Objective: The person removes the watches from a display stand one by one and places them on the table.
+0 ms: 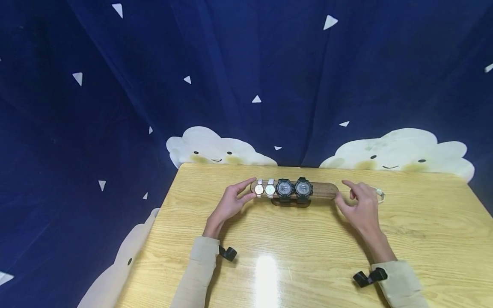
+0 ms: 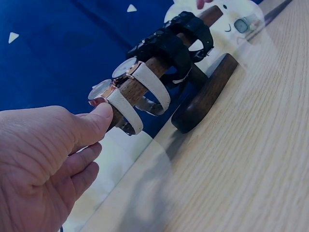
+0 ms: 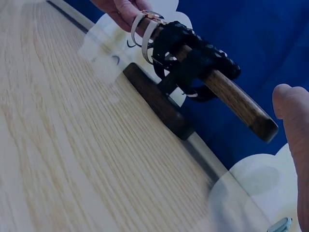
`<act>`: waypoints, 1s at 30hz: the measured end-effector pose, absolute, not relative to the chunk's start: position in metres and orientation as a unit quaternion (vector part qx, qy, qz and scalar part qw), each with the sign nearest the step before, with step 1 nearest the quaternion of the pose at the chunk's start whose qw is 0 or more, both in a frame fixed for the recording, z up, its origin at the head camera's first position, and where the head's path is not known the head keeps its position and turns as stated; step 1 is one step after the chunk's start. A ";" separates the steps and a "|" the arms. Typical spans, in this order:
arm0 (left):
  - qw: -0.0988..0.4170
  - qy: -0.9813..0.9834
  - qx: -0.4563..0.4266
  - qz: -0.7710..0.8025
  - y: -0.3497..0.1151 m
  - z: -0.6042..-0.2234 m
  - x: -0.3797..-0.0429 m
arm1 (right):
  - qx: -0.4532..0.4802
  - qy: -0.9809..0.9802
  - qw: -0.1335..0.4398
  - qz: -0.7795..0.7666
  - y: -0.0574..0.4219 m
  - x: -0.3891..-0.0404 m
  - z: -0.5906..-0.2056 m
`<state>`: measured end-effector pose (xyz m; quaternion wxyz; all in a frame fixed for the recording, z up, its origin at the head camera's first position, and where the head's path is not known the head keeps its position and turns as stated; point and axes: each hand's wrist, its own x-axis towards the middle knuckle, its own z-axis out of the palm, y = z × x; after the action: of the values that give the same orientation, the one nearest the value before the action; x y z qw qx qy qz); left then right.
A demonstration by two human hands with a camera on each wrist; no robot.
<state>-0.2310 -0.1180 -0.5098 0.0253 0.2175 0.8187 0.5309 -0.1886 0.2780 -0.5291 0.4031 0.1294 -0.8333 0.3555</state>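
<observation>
A dark wooden watch stand [image 1: 324, 191] has a horizontal bar on a short post and a rounded base [image 3: 157, 104]. Two small watches with white straps, a rose-gold-cased watch [image 1: 259, 189] and a white watch with a pale face [image 1: 270, 189], sit around the bar's left part. Beside them are two chunky black watches [image 1: 284, 188] [image 1: 303, 188]. My left hand [image 1: 230, 203] pinches the bar's left end between thumb and fingers, close to the outer white-strapped watch. At the bar's bare right end, my right hand [image 1: 363, 209] is held with fingers loosely bent; the right wrist view shows its thumb apart from the bar.
Another watch, light with a greenish face [image 2: 242, 25], lies on the wooden table [image 1: 423, 231] just beyond my right hand. Behind the table's far edge hangs a dark blue curtain [image 1: 246, 51] with white triangles and clouds.
</observation>
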 end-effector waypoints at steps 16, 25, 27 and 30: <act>0.020 0.813 0.218 0.540 -0.118 -0.511 -0.232 | 0.183 -0.838 0.366 0.362 0.257 -0.186 -0.524; 0.026 0.815 0.218 0.536 -0.118 -0.511 -0.232 | 0.191 -0.843 0.358 0.354 0.246 -0.183 -0.523; 0.026 0.817 0.217 0.533 -0.118 -0.510 -0.231 | 0.192 -0.842 0.359 0.354 0.243 -0.184 -0.522; 0.025 0.817 0.220 0.533 -0.118 -0.510 -0.232 | 0.196 -0.840 0.356 0.360 0.241 -0.184 -0.522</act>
<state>-0.2317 -0.1180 -0.5100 0.0248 0.2200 0.8168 0.5328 -0.1840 0.2407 -0.5222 0.3560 0.1965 -0.8395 0.3605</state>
